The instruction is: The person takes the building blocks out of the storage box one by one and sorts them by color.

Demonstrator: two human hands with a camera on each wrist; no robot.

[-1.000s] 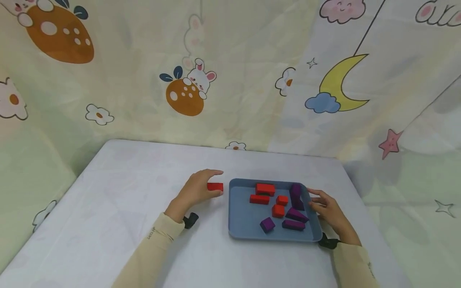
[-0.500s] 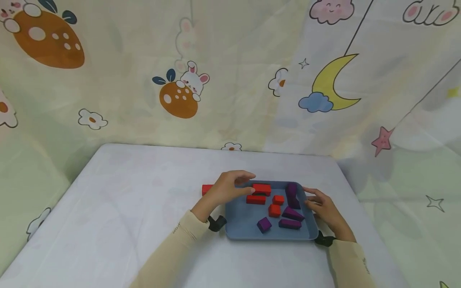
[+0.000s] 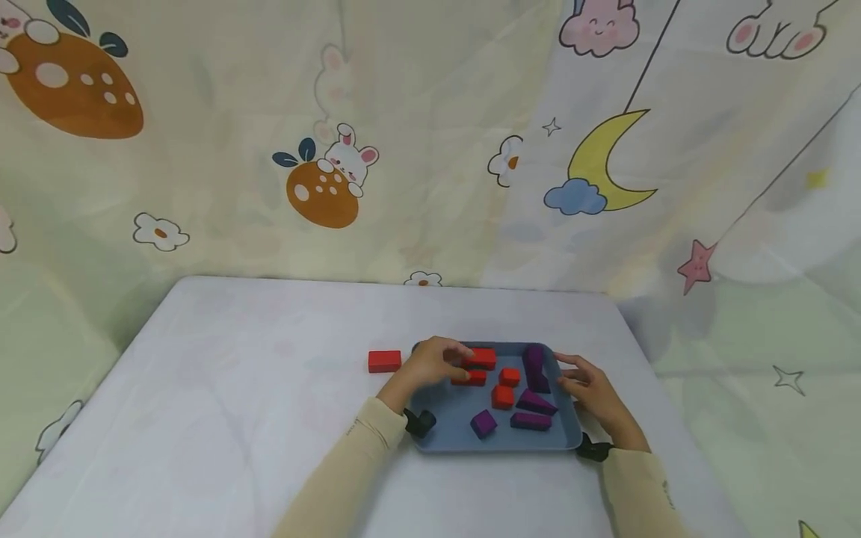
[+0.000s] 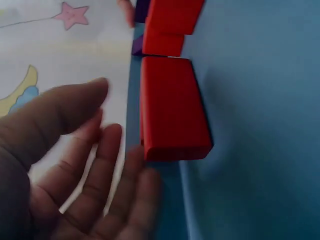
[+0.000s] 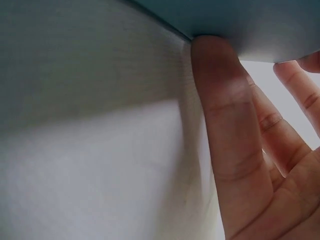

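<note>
My left hand (image 3: 430,366) reaches over the left side of a blue-grey tray (image 3: 437,433). In the left wrist view, its thumb and fingers are spread apart beside a red rectangular block (image 4: 175,110), with nothing between them. A second red bar (image 3: 476,378) lies in the tray close to the thumb, partly hidden by it. My right hand (image 3: 599,396) rests at the tray's right edge. The right wrist view shows its thumb (image 5: 225,110) touching the tray's outer side (image 5: 255,30), the fingers extended. Another red rectangular block (image 3: 384,362) lies on the table left of the tray.
Two small red blocks (image 3: 502,397) sit mid-tray. Several purple blocks (image 3: 531,421) lie toward its right and front. A white cloth covers the table (image 3: 222,411). Behind it hangs a printed curtain (image 3: 430,224).
The left hand has let go of a red block, now left on the table, and moved right over the tray's red blocks. The right hand has stayed at the tray's edge. The head view has shifted slightly.
</note>
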